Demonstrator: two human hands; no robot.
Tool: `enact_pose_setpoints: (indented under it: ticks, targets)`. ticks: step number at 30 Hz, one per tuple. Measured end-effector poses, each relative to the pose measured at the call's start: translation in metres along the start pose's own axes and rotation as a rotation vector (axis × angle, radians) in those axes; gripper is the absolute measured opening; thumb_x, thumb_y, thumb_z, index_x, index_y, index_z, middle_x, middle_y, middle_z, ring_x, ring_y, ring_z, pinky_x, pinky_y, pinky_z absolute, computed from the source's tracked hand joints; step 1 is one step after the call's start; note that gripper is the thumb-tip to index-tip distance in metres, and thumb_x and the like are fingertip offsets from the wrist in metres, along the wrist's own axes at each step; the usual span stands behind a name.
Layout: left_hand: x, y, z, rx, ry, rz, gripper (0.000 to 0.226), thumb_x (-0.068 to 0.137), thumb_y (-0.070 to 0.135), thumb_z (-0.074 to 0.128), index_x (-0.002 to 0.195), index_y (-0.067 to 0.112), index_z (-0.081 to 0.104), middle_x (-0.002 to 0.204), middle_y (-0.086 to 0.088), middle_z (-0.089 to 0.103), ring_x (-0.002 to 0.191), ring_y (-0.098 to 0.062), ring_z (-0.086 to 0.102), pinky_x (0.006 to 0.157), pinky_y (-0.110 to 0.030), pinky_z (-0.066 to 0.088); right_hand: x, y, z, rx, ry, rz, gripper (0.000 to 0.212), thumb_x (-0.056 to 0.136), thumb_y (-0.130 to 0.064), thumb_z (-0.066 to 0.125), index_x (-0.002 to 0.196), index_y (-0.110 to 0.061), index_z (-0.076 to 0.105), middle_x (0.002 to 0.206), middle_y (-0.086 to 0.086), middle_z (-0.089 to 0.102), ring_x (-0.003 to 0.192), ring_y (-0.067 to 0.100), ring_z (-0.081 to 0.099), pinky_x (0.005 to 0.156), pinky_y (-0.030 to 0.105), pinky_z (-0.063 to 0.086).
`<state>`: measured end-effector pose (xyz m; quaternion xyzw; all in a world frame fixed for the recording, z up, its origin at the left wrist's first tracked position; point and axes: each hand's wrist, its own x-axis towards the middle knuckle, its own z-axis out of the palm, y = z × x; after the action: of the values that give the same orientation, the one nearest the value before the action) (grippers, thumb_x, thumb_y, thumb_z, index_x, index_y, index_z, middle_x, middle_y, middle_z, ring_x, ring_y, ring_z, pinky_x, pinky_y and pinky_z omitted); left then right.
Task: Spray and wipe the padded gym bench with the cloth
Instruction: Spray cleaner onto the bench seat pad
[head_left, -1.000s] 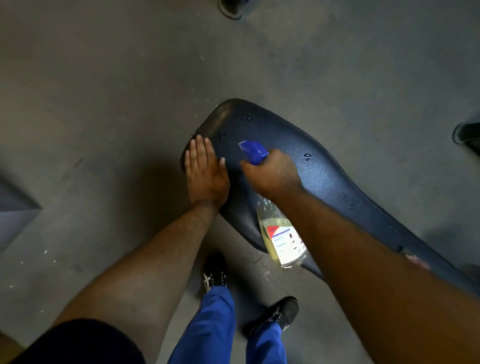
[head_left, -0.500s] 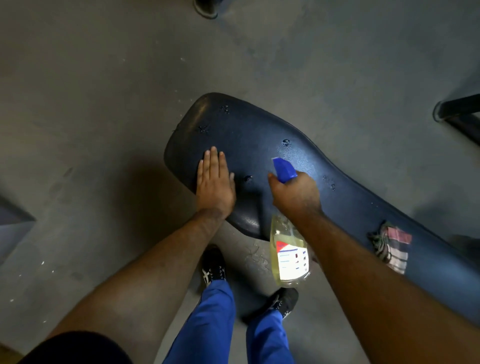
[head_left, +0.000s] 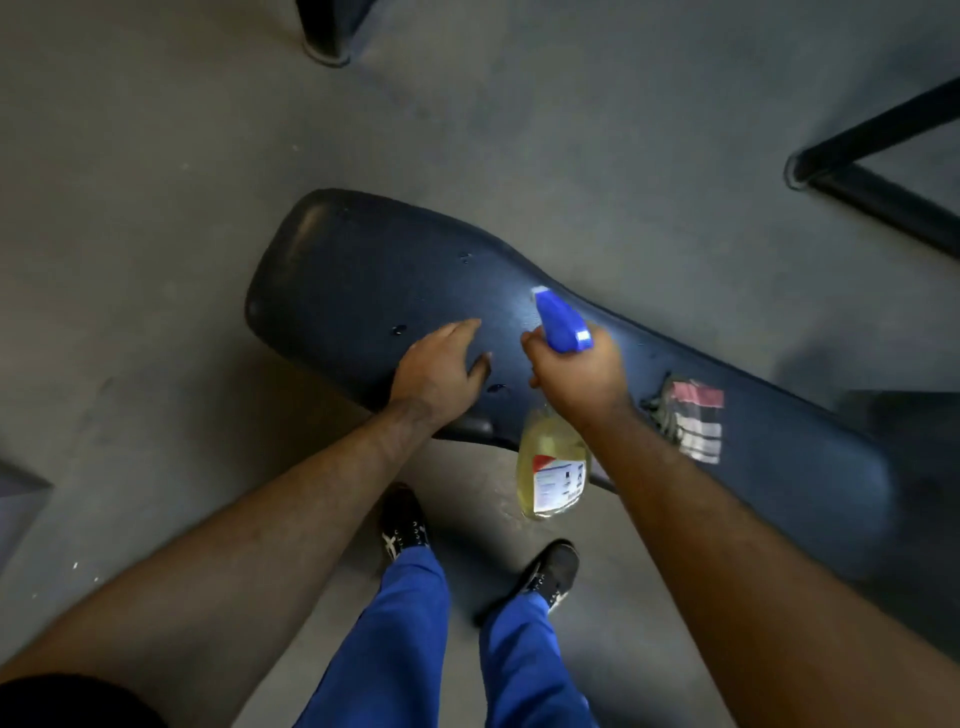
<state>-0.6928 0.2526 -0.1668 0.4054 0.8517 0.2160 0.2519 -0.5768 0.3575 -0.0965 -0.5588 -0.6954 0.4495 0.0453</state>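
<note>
Head view centres on the padded gym bench (head_left: 363, 291), running from ten o'clock toward four, its vinyl beaded with droplets and likely slick. A checked cloth (head_left: 688, 418), soft and light, lies on the pad at three o'clock; pinch it anywhere. Right hand (head_left: 579, 379) grips the spray bottle (head_left: 553, 475). Left hand (head_left: 441, 371) rests loosely spread on the pad.

- One head-worn wide-angle view looks steeply down, close above the counter (head_left: 363, 291).
- Floor (head_left: 130, 208) surrounds the counter; the wearer's shoes (head_left: 402, 522) stand just below it.
</note>
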Motion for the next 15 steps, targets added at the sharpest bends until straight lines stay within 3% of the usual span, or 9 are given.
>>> enact_pose_setpoints:
  ticks: [4,7,11,13,15]
  targets:
    - [-0.005,0.07,0.012,-0.015,-0.24,0.122,0.049,0.091,0.032,0.063,0.136,0.018,0.054,0.14,-0.002,0.056,0.129,-0.021,0.05,0.106,-0.029,0.036,-0.014,0.026,-0.07,0.104,0.074,-0.069,0.015,0.081,-0.023,0.062,0.069,-0.014,0.058,0.056,-0.003,0.061,0.065,0.029,0.07,0.07,0.047,0.058]
    - [-0.011,0.125,0.034,-0.041,-0.393,0.181,0.049,0.086,0.026,0.067,0.133,0.018,0.057,0.132,0.0,0.062,0.124,-0.018,0.055,0.105,-0.029,0.041,-0.022,0.062,-0.123,0.215,0.198,-0.097,0.004,0.077,-0.021,0.06,0.074,-0.02,0.061,0.063,-0.007,0.062,0.067,0.031,0.068,0.07,0.044,0.057]
    - [-0.021,0.201,0.078,-0.055,-0.47,0.295,0.051,0.081,0.025,0.071,0.131,0.017,0.059,0.127,-0.003,0.065,0.118,-0.021,0.059,0.1,-0.031,0.045,-0.029,0.12,-0.192,0.245,0.442,-0.148,0.007,0.084,-0.018,0.07,0.083,-0.018,0.063,0.07,-0.011,0.061,0.068,0.0,0.059,0.071,0.026,0.05]
    - [-0.025,0.238,0.106,-0.068,-0.508,0.351,0.053,0.078,0.028,0.075,0.128,0.016,0.06,0.126,-0.004,0.065,0.115,-0.021,0.06,0.095,-0.028,0.046,-0.03,0.147,-0.22,0.234,0.518,-0.181,0.016,0.085,-0.014,0.073,0.091,-0.006,0.061,0.073,-0.012,0.057,0.068,-0.006,0.054,0.069,0.013,0.043]
    - [-0.026,0.273,0.138,-0.066,-0.523,0.399,0.059,0.077,0.035,0.077,0.13,0.02,0.057,0.126,-0.001,0.064,0.115,-0.02,0.06,0.095,-0.027,0.046,-0.028,0.172,-0.243,0.216,0.584,-0.204,0.02,0.085,-0.012,0.074,0.095,-0.002,0.059,0.075,-0.013,0.054,0.069,-0.008,0.053,0.069,0.01,0.041]
